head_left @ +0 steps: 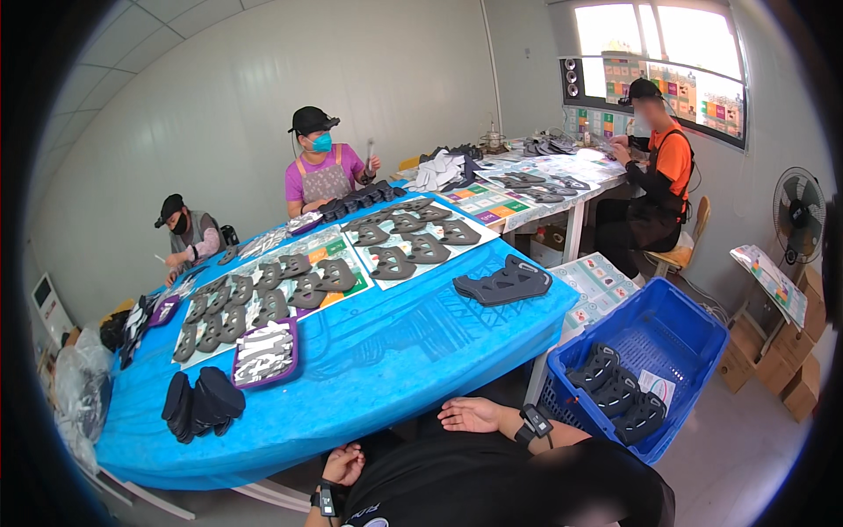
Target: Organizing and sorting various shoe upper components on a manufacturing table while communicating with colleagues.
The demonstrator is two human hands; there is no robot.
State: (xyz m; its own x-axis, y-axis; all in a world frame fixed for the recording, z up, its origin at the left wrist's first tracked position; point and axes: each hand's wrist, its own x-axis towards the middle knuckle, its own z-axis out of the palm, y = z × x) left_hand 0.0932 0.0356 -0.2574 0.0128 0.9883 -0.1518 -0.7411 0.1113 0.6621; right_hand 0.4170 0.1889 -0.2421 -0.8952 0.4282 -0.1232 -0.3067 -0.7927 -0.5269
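Observation:
My right hand (470,415) rests palm up over my lap, its fingers loosely apart and holding nothing. My left hand (343,464) lies near my body below the table edge, fingers curled in and no object showing in them. Both wrists wear a small black strapped device. Closest to my right hand on the blue-covered table (413,351) is a stack of dark grey moulded pads with cut-out slots (505,283). Ahead of my left hand sit a purple tray of white strips (265,353) and a bundle of black pads (202,404).
A blue plastic crate (650,342) at my right holds several black shaped pads (617,391). Rows of grey pads (408,233) cover printed sheets on the table. Two people sit across the table, and another works at a white table (527,193). A fan (797,211) and cardboard boxes stand far right.

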